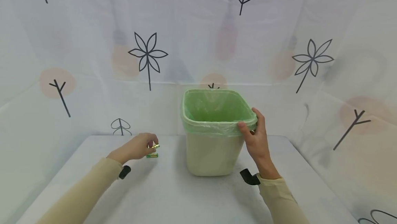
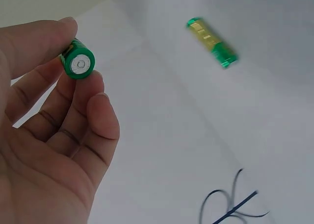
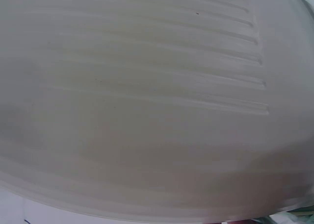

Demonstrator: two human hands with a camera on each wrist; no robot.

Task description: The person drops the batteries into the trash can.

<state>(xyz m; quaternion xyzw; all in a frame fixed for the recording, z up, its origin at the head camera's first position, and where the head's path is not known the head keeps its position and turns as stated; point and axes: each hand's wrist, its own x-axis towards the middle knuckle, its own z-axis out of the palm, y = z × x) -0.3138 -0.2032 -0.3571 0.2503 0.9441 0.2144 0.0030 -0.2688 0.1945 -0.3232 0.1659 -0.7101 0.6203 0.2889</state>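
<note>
My left hand (image 1: pixel 136 147) pinches a green and gold battery (image 2: pixel 79 62) between thumb and fingertips. In the left wrist view its flat silver end faces the camera. A second battery (image 1: pixel 152 155) of the same colours lies on the table just below that hand. To the right stands a pale trash bin (image 1: pixel 214 156), upright, with a thin green bag (image 1: pixel 214 128) folded over its rim. My right hand (image 1: pixel 256 144) grips the bin's right front rim, thumb on the near side. Only the bin's ridged wall (image 3: pixel 147 121) fills most of the right wrist view; the hand is out of that view.
The white table (image 1: pixel 161 196) carries the bin near its middle. Behind it hangs a pale cloth (image 1: pixel 186 58) printed with dark plant outlines. Black bands (image 1: pixel 125 172) show at both wrists.
</note>
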